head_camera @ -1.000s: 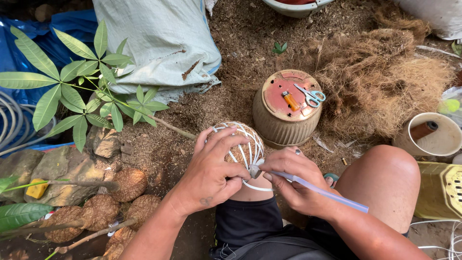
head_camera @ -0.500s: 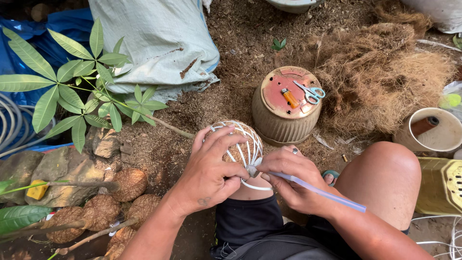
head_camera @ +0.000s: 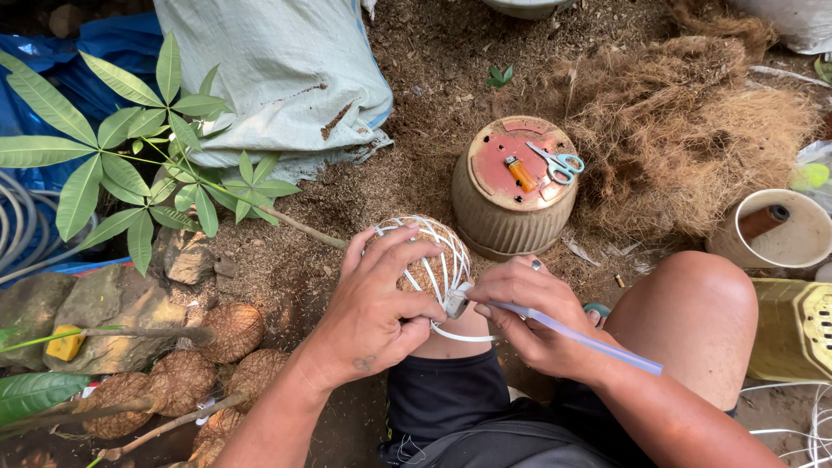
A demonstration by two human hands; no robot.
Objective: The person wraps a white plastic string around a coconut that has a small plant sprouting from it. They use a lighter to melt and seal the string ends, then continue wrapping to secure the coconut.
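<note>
My left hand point(head_camera: 374, 305) wraps around a round ball of brown coconut fibre point(head_camera: 423, 270) bound with several white plastic strips, held over my left knee. My right hand point(head_camera: 529, 314) pinches a white strip point(head_camera: 579, 340) where it meets the ball; the strip's long free end runs out to the right across my wrist. A loose loop of the strip hangs under the ball. Both hands touch the ball.
An upturned brown pot point(head_camera: 513, 191) just beyond holds an orange lighter point(head_camera: 521, 173) and blue-handled scissors point(head_camera: 559, 164). A heap of coconut fibre point(head_camera: 693, 130) lies right, a white bucket point(head_camera: 780, 227) beside it. Wrapped root balls point(head_camera: 178, 377), a leafy plant point(head_camera: 130, 165) and a sack point(head_camera: 269, 78) are left.
Almost nothing has moved. My right hand has shifted slightly on the strip, and both hands stay on the ball.
</note>
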